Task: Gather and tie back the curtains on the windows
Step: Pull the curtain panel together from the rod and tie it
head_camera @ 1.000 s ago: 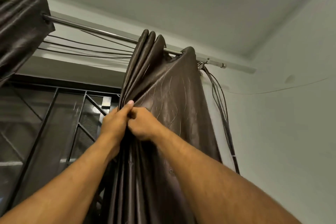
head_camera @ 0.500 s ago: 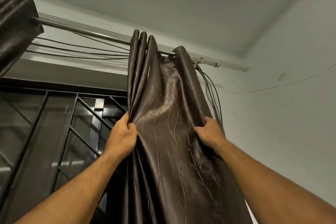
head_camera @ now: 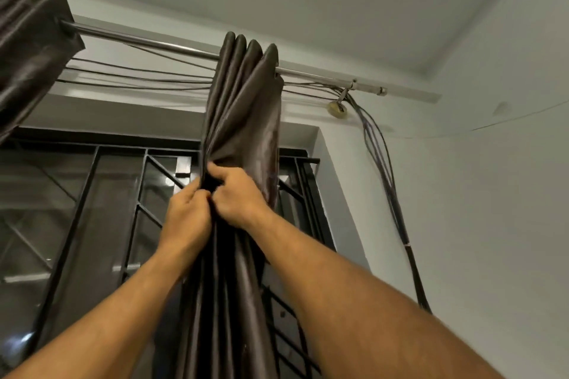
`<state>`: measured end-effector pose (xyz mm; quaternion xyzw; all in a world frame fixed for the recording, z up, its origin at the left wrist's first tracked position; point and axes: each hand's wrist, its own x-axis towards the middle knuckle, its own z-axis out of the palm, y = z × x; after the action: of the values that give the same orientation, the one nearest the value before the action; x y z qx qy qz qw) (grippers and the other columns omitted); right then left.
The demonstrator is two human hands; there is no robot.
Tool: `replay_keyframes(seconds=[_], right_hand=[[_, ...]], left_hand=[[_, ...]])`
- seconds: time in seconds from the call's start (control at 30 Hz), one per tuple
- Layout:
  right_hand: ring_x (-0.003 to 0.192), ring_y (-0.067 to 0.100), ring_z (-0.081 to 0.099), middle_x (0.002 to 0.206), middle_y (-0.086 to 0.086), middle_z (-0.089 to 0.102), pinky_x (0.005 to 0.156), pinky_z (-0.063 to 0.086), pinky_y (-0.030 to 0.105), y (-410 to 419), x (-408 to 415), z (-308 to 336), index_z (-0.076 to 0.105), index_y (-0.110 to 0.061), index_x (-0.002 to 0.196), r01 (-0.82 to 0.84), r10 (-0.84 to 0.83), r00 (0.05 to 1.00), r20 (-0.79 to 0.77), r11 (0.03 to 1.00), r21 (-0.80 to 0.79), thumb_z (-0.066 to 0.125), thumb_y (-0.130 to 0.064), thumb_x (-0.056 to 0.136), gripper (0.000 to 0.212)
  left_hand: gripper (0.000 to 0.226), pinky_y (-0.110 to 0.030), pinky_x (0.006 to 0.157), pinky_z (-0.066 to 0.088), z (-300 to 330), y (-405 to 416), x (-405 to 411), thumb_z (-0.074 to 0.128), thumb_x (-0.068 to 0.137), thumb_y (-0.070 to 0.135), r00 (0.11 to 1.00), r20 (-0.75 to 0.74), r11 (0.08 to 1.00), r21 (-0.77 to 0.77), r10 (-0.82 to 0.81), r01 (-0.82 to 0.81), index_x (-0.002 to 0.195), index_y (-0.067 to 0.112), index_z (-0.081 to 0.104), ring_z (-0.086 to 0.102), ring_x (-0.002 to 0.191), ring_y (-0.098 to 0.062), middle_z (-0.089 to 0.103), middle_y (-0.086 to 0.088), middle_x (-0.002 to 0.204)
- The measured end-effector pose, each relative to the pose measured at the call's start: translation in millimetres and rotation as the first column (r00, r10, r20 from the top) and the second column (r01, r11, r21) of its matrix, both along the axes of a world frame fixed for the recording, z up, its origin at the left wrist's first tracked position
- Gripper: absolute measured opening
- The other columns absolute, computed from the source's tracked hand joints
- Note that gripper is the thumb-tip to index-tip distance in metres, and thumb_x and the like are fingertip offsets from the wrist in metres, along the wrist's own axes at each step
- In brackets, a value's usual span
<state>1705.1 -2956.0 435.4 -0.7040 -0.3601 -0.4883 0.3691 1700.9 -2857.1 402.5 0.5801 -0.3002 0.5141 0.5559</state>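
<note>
A dark brown shiny curtain point(head_camera: 246, 108) hangs from a metal rod point(head_camera: 147, 41), bunched into narrow folds in the middle of the view. My left hand point(head_camera: 187, 218) grips the folds from the left side. My right hand point(head_camera: 240, 197) grips the same bundle from the right, fingers curled into the cloth, touching the left hand. A second brown curtain point(head_camera: 27, 40) hangs gathered at the rod's far left end.
Behind the curtain is a window with a black metal grille point(head_camera: 101, 209). Several dark cables point(head_camera: 385, 169) run along under the rod and drop down the white wall at the right. A roll of tape point(head_camera: 337, 108) hangs near the rod bracket.
My right hand, which held the curtain's right edge half a second ago, has pulled that edge left to my left hand. The spread panel is now a tight bundle, uncovering the window's right side.
</note>
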Motion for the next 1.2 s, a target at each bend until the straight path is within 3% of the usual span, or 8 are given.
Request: replay_keyframes(seconds=[0.1,0.23,0.37,0.53,0.77,0.87,0.97,1.2], right_hand=[[0.142,0.015,0.048,0.151,0.003,0.055,0.122,0.033,0.028,-23.3,15.2,-35.2,0.048,-0.018,0.153,-0.112,0.107,0.993,0.049,0.986,0.121,0.049,0.004,0.095,0.062],[0.137,0.005,0.05,0.153,-0.002,0.053,0.119,0.036,0.024,-42.7,24.1,-74.7,0.039,-0.029,0.157,-0.204,0.195,0.978,0.068,0.964,0.172,0.044,0.001,0.099,0.065],[0.138,0.005,0.051,0.148,-0.011,0.053,0.122,0.036,0.035,-52.1,15.6,-112.0,0.028,-0.024,0.162,-0.253,0.242,0.967,0.075,0.947,0.199,0.048,-0.007,0.103,0.065],[0.101,0.011,0.073,0.142,-0.002,0.057,0.098,0.058,0.044,-66.8,-4.5,-175.8,0.021,-0.035,0.161,-0.166,0.173,0.985,-0.006,0.953,0.254,0.057,-0.013,0.101,0.073],[0.129,-0.01,0.052,0.147,-0.01,0.054,0.106,0.044,0.013,-73.4,-28.4,-276.1,0.044,-0.026,0.155,-0.04,0.048,0.993,-0.105,0.996,0.077,0.053,-0.028,0.107,0.049],[0.122,-0.012,0.056,0.134,-0.019,0.062,0.102,0.046,0.011,-73.3,-31.9,-310.8,0.055,-0.024,0.146,0.06,-0.039,0.977,-0.21,0.994,0.093,0.065,-0.042,0.099,0.052],[0.108,-0.022,0.057,0.116,-0.035,0.059,0.088,0.043,0.0,-73.5,-31.8,-330.5,0.052,-0.024,0.143,0.139,-0.111,0.966,-0.236,0.984,0.109,0.073,-0.033,0.095,0.053],[0.092,0.004,0.07,0.107,-0.009,0.071,0.082,0.062,0.031,-81.3,-31.5,-342.1,0.054,-0.02,0.127,0.279,-0.222,0.941,-0.254,0.935,0.217,0.061,-0.016,0.101,0.026]], left_hand=[[0.041,-0.018,0.072,0.055,-10.4,-19.3,-8.8,0.044,0.102,0.004,0.999,0.016,0.996,0.078,-0.048,0.047,0.092,0.029,0.076,0.072,0.083,-0.008,0.079,0.005,0.083],[0.027,-0.043,0.088,0.057,-29.4,-43.0,-12.8,0.048,0.101,0.008,0.998,0.038,0.983,0.177,-0.051,0.043,0.101,0.012,0.074,0.072,0.09,-0.023,0.075,-0.013,0.093],[0.031,-0.029,0.086,0.057,-68.0,-46.9,-18.0,0.052,0.099,0.006,0.992,0.047,0.985,0.129,-0.118,0.111,0.103,0.024,0.078,0.074,0.093,-0.012,0.079,0.003,0.094],[0.035,-0.014,0.079,0.054,-148.0,-41.7,-21.1,0.058,0.101,0.007,0.992,0.032,0.984,0.136,-0.12,0.115,0.1,0.039,0.071,0.074,0.093,0.0,0.078,0.022,0.093],[0.041,-0.048,0.081,0.061,-281.7,-40.6,-13.1,0.043,0.104,0.051,0.943,-0.269,0.977,0.035,-0.194,0.211,0.101,0.028,0.077,0.075,0.089,-0.023,0.078,-0.003,0.093],[0.018,-0.043,0.094,0.059,-323.1,-42.8,-2.2,0.059,0.102,0.018,0.921,-0.351,0.983,0.006,-0.17,0.184,0.114,0.02,0.073,0.073,0.099,-0.012,0.077,0.004,0.104],[0.028,-0.032,0.092,0.06,-337.8,-45.6,5.8,0.067,0.095,0.004,0.887,-0.419,0.98,-0.04,-0.195,0.197,0.113,0.026,0.069,0.073,0.098,-0.007,0.076,0.003,0.107],[0.025,-0.017,0.067,0.056,-335.4,-39.7,8.0,0.071,0.092,0.009,0.949,-0.3,0.993,-0.09,-0.1,0.076,0.094,0.031,0.059,0.07,0.081,-0.004,0.071,0.011,0.091]])
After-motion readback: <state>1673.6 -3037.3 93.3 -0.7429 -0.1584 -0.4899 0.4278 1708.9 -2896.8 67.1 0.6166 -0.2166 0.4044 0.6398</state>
